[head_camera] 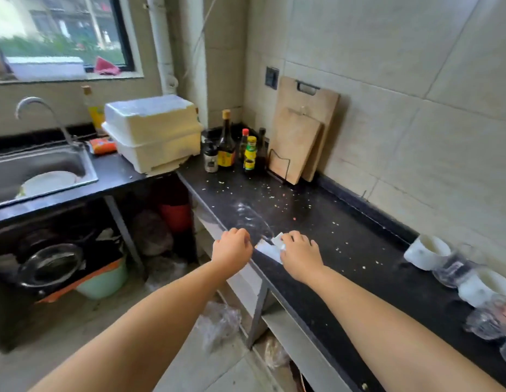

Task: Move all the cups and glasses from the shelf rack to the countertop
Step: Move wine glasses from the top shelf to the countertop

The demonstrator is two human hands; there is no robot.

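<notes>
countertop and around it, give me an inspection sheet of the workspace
surface: black countertop, scattered crumbs, a pale smear.
job's things: white cups and clear glasses at the right end near the wall; shelf rack not seen.
clutter: sauce bottles, cutting boards, white lidded box.
grips: left hand closed, contents unclear; right hand on a white cloth.
cables: thin cord down the corner.
surroundings: sink, window, tiled wall.
</notes>
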